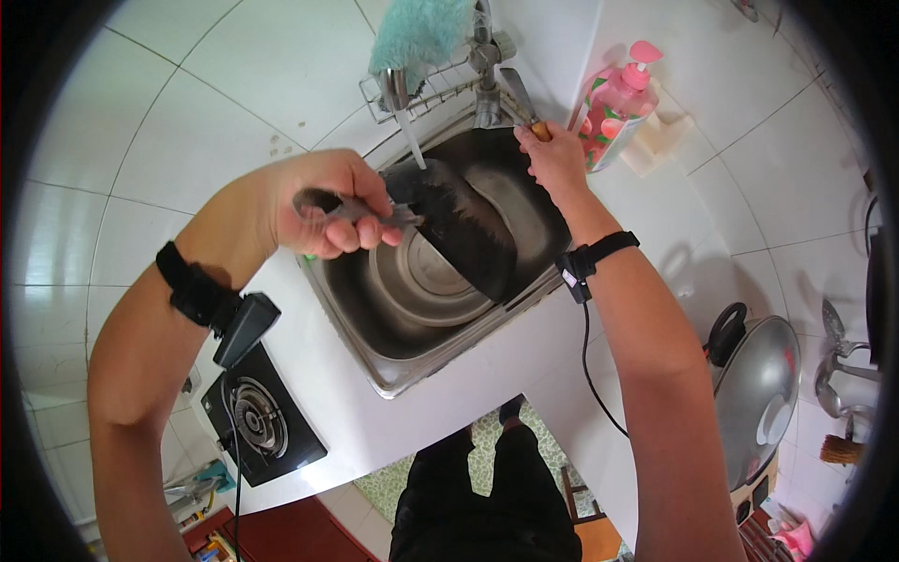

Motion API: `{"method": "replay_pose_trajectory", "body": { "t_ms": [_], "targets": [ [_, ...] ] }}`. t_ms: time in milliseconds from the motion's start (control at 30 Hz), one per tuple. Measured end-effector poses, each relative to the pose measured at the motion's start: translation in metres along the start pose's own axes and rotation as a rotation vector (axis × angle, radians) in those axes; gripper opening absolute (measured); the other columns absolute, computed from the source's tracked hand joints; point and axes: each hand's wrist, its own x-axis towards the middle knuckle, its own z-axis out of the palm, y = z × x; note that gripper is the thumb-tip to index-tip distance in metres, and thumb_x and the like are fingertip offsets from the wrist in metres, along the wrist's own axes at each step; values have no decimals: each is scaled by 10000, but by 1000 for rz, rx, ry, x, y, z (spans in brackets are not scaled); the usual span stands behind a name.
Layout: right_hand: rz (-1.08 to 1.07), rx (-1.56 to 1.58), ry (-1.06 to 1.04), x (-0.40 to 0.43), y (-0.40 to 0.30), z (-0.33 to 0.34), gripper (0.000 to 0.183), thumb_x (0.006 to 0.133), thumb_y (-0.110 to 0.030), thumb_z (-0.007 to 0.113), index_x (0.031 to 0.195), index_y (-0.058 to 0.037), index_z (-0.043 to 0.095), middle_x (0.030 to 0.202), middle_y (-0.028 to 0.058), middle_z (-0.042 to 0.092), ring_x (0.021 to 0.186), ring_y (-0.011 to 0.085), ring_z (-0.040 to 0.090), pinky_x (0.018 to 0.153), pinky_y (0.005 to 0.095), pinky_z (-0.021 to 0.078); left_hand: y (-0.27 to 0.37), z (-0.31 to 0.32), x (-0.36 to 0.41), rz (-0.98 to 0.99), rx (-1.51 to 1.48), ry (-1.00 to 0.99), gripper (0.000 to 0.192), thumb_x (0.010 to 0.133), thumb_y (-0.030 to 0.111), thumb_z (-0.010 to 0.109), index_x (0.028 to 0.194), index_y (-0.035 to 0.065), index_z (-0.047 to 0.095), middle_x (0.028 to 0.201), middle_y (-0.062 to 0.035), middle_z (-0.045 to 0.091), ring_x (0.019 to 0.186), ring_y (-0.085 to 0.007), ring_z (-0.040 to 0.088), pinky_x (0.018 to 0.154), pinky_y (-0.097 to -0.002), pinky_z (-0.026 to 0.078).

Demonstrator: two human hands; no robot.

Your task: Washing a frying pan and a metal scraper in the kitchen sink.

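My left hand (pixel 337 211) grips the greyish handle of a dark pan (pixel 470 225), slightly blurred. The pan is tilted over the steel sink (pixel 393 383), and its blackened surface has worn, brownish patches. A stream of water (pixel 409 137) runs from the tap spout (pixel 395 88) onto it. At the sink's back right, my right hand (pixel 555 154) is closed around the wooden handle of a knife (pixel 521 95), whose blade points away from me. A round metal basin (pixel 435 270) lies inside the sink, partly hidden by the pan.
A pink pump bottle (pixel 618 112) stands right of my right hand. Behind the sink are a wire rack (pixel 442 91) and a teal fluffy cloth (pixel 421 35). A gas hob (pixel 260 421) is at the lower left. A wok lid (pixel 762 393) and hanging ladles (pixel 829 379) are at the right.
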Motion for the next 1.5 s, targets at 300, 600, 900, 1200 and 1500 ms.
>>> {"method": "replay_pose_trajectory", "body": {
  "t_ms": [300, 600, 900, 1200, 1500],
  "targets": [
    [23, 67, -15, -2, -1, 0, 372, 904, -401, 765, 912, -31, 724, 763, 180, 703, 753, 386, 684, 690, 468, 522, -43, -14, -6, 277, 592, -6, 216, 981, 95, 506, 1048, -87, 600, 660, -88, 601, 368, -167, 512, 312, -315, 355],
    [63, 85, -26, -4, -3, 3, 384, 905, -393, 769, 870, -17, 697, 753, 186, 690, 735, 388, 664, 683, 469, 514, -59, -15, -28, 256, 1038, 163, 162, 905, 140, 613, 866, -17, 622, 625, -60, 592, 390, -172, 544, 343, -303, 357],
    [-9, 45, 0, -1, 0, 3, 392, 905, -388, 767, 866, -8, 682, 771, 198, 688, 763, 398, 664, 694, 472, 513, -87, -34, -42, 302, 933, 182, 149, 883, 123, 612, 933, -17, 629, 632, -59, 594, 418, -158, 542, 376, -319, 407],
    [53, 68, -34, -5, -7, -3, 365, 910, -387, 766, 907, -25, 718, 731, 144, 697, 703, 326, 669, 675, 434, 514, -112, -52, -30, 353, 678, 141, 210, 919, 172, 703, 892, -26, 638, 633, -41, 585, 413, -119, 516, 353, -274, 406],
    [101, 61, -70, -3, -7, -3, 360, 917, -386, 756, 883, -28, 726, 707, 109, 706, 684, 282, 690, 659, 416, 518, -116, -49, -30, 383, 664, 157, 181, 908, 159, 687, 913, -15, 638, 641, -43, 588, 394, -125, 530, 349, -260, 400]
  ]
}}
